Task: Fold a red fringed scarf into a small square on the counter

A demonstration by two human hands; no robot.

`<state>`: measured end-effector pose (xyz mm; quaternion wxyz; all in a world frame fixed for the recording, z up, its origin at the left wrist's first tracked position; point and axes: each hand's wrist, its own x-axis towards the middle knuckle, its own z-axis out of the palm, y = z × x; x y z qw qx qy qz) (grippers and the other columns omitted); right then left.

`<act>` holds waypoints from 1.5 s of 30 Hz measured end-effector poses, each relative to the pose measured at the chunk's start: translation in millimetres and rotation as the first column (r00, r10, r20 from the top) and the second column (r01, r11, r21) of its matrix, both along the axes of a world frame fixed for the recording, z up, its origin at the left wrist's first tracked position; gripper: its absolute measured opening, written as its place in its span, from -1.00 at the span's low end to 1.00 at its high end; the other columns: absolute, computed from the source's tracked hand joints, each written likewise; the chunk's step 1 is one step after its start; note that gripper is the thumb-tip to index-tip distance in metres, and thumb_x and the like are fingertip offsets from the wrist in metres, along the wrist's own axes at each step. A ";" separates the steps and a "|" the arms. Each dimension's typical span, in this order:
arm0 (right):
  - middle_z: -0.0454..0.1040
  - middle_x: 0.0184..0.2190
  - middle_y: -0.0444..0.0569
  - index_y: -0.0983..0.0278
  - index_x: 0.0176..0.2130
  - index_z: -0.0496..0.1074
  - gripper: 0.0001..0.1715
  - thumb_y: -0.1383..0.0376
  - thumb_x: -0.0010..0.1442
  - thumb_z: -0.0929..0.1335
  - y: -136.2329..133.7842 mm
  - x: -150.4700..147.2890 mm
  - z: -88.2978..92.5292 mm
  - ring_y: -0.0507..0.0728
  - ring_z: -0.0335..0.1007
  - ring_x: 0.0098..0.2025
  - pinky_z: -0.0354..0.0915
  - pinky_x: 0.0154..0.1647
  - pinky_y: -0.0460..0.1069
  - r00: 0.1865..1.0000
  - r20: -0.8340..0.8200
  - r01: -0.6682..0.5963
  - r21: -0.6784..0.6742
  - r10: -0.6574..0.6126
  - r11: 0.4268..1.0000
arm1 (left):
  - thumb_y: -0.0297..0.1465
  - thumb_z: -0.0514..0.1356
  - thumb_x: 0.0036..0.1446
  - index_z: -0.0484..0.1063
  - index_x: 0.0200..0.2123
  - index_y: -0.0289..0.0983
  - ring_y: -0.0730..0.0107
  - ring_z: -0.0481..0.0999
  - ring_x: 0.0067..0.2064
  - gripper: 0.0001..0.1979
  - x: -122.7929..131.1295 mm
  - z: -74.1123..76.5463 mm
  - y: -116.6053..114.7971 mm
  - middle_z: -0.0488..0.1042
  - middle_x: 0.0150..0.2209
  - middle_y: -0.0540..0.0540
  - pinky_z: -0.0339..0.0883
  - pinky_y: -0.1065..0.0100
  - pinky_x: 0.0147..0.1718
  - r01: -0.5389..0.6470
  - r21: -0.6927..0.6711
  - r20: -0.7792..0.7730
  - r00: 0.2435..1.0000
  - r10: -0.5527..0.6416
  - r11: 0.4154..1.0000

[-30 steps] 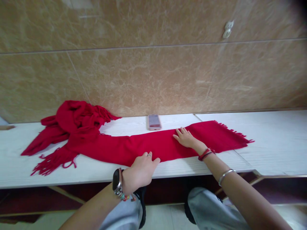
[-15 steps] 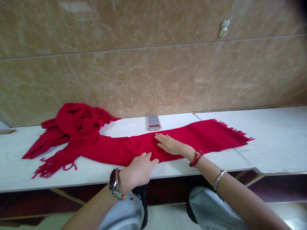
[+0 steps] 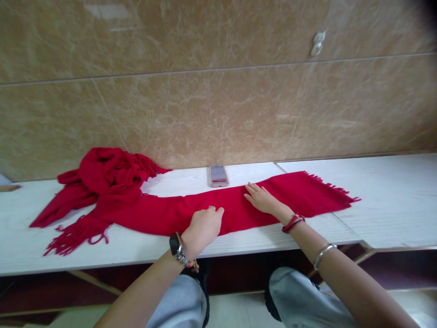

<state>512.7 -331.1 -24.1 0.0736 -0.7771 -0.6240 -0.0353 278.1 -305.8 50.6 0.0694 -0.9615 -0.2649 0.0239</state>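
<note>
A red fringed scarf (image 3: 235, 207) lies stretched along the white bench top, its far fringe toward the right. My right hand (image 3: 261, 199) rests flat on it right of the middle, fingers spread and palm down. Against the scarf left of the middle is my left hand (image 3: 205, 226), its fingers curled under. Whether cloth is caught in those fingers is hidden. A rumpled heap of red fringed cloth (image 3: 111, 171) lies at the left end; I cannot tell if it is a separate piece.
Behind the scarf a phone (image 3: 218, 176) lies near the tiled wall (image 3: 205, 118). A small white cat-shaped hook (image 3: 317, 43) is fixed to the wall. The white bench top (image 3: 392, 200) extends right, with dark open compartments (image 3: 235, 273) below its front edge. My knees are beneath.
My right hand has slid to the right along the scarf. My left hand has shifted slightly right and up, its thumb now drawn in. The scarf and heap have stayed in place.
</note>
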 end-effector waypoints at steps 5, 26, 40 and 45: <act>0.00 0.21 0.19 0.44 0.18 0.04 -0.41 0.20 0.25 0.04 -1.8 4.4 -5.2 0.26 -0.14 0.24 0.02 0.11 0.23 0.999 0.043 0.025 -0.005 -0.025 1.000 | -0.35 -0.07 0.21 0.26 -0.01 -0.39 0.07 0.26 0.06 -0.66 43.0 -8.2 2.8 0.25 0.05 -0.33 0.22 0.11 -0.07 -0.071 0.047 0.113 0.991 0.065 0.996; 0.04 0.20 0.16 0.43 0.17 0.07 -0.44 0.25 0.24 0.04 -4.1 -0.4 -5.0 0.19 -0.09 0.23 -0.03 0.14 0.17 0.999 0.034 0.040 0.033 -0.041 0.999 | -0.13 -0.27 0.19 -0.05 0.22 -0.29 -0.04 -0.14 0.24 -0.40 -90.1 -39.4 108.4 -0.13 0.25 -0.24 -0.17 -0.16 0.07 -0.669 -0.063 0.033 0.740 0.672 0.740; 0.06 0.19 0.15 0.42 0.16 0.09 -0.45 0.26 0.24 0.04 -4.5 -1.2 -6.2 0.20 -0.06 0.21 0.01 0.13 0.15 0.997 0.055 0.043 0.064 -0.046 0.997 | -0.16 -0.21 0.25 -0.03 0.21 -0.20 0.24 -0.14 0.25 -0.50 9.7 -36.9 31.6 -0.10 0.26 -0.14 -0.13 0.12 0.14 0.049 -0.073 0.153 0.988 -0.038 0.996; 0.05 0.19 0.14 0.43 0.16 0.08 -0.44 0.24 0.24 0.04 -6.0 -2.6 -2.7 0.19 -0.08 0.22 -0.01 0.14 0.17 0.998 0.027 0.047 0.047 -0.048 0.998 | -0.09 -0.24 0.22 -0.06 0.21 -0.15 0.18 -0.16 0.25 -0.46 4.3 -42.9 42.0 -0.13 0.26 -0.12 -0.19 0.04 0.13 -0.036 -0.197 0.096 0.994 0.055 0.980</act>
